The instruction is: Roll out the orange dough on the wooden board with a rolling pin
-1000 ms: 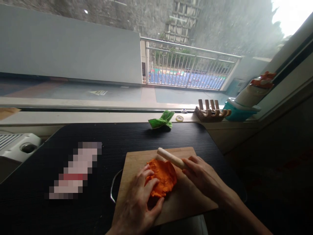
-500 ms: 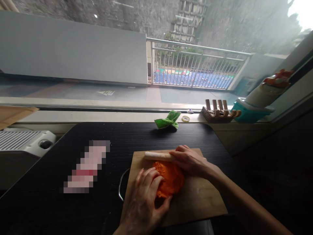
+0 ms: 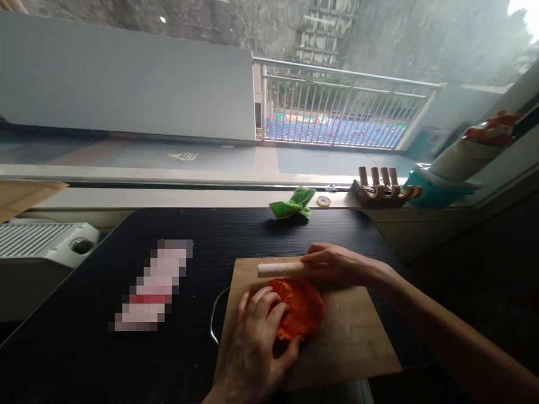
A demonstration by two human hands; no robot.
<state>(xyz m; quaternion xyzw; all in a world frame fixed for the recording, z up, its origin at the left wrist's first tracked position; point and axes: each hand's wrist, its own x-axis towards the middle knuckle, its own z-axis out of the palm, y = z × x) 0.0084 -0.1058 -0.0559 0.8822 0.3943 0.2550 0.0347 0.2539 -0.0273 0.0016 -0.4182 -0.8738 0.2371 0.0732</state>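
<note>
So here's my setup: I've got the orange dough (image 3: 301,306) sitting roughly mid-board, a bit toward the far edge of the wooden cutting board (image 3: 357,348), which lies on the near right part of the black surface (image 3: 126,359). My left hand (image 3: 252,348) is laid flat on the near-left side of the dough, fingers (image 3: 263,306) spread and slightly curled over its edge with the thumb hooked round the near side, which I'd say is there to pin the lump so it doesn't skate around on the wood. My right hand (image 3: 337,264) is draped over the right end of the small rolling pin (image 3: 283,270), fingers pressed together on top of it, more resting and pushing than really gripping. The pin lies along the far edge of the board, right at the far rim of the dough; can't quite tell if it's touching it or just beside it. A metal handle (image 3: 215,317) of something sticks out from under the left edge of the board, so I guess the board's sitting on top of it. Past the far edge of the surface, on the window sill, there's a crumpled green cloth (image 3: 293,205) and a little wooden rack (image 3: 381,188), both well out of the way.
</note>
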